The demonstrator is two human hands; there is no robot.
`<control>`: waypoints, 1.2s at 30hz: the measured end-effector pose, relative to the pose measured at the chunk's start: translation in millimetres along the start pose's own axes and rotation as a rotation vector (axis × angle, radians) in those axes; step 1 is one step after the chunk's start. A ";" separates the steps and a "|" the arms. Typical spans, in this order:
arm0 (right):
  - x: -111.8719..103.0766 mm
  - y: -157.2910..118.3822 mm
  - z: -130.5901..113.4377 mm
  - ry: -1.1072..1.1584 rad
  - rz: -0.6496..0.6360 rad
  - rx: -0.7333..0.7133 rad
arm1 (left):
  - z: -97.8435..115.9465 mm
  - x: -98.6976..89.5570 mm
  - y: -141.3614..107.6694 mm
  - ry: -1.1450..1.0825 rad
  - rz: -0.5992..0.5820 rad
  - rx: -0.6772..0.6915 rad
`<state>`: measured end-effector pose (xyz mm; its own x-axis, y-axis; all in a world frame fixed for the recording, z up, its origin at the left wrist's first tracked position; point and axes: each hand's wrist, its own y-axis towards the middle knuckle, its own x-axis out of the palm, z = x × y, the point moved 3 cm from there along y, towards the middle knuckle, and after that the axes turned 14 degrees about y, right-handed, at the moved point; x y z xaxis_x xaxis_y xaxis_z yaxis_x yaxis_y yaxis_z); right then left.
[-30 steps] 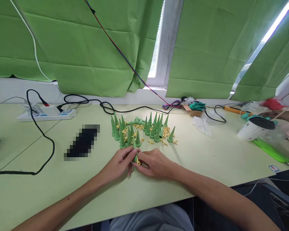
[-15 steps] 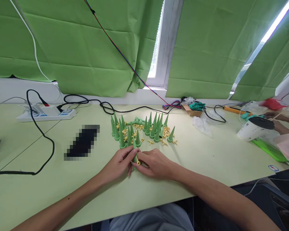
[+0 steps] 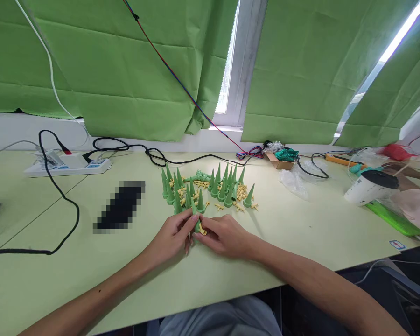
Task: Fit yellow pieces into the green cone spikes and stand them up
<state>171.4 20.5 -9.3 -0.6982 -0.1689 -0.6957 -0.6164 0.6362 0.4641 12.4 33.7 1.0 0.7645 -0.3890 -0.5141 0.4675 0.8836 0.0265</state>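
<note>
My left hand (image 3: pixel 178 230) is closed on a green plastic cone (image 3: pixel 195 211) whose pointed end faces away from me. A small yellow tube fitting (image 3: pixel 203 231) sticks out at the cone's near side. Closed around that fitting and the lower part of the cone is my right hand (image 3: pixel 224 235); its fingertips partly hide where the pieces meet. Just beyond my hands stand several more green cones (image 3: pixel 228 198), upright in a loose group. Yellow T-shaped fittings (image 3: pixel 220 206) lie scattered among and beside them.
At left, a blurred-out dark shape (image 3: pixel 119 207) lies near a white power strip (image 3: pixel 70 164) and a looping black cable (image 3: pixel 77 214). At back right sits a small cardboard box (image 3: pixel 279 162) by a clear plastic bag (image 3: pixel 294 183). Farther right are a white cup (image 3: pixel 366 189) and another person's arm (image 3: pixel 418 173).
The yellow fitting has turned and now points more to the right. My right fingers have shifted their grip slightly. My left hand stays nearly where it was.
</note>
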 end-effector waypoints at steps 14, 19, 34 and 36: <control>-8.4 4.7 8.4 0.001 0.123 0.239 | 2.0 -11.0 -1.2 0.485 0.256 0.178; -10.0 3.0 14.7 -0.023 0.228 0.294 | -0.4 -11.7 0.1 0.555 0.276 0.210; -10.6 1.1 21.9 -0.065 0.197 0.346 | -9.5 -10.9 3.0 0.611 0.293 0.239; -9.4 1.9 24.0 -0.067 0.169 0.352 | -9.6 -11.3 3.0 0.623 0.306 0.242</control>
<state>185.5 41.3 -15.0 -0.7465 0.0021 -0.6654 -0.3244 0.8720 0.3666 0.9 43.3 -1.4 0.5160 0.1498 -0.8434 0.4139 0.8184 0.3986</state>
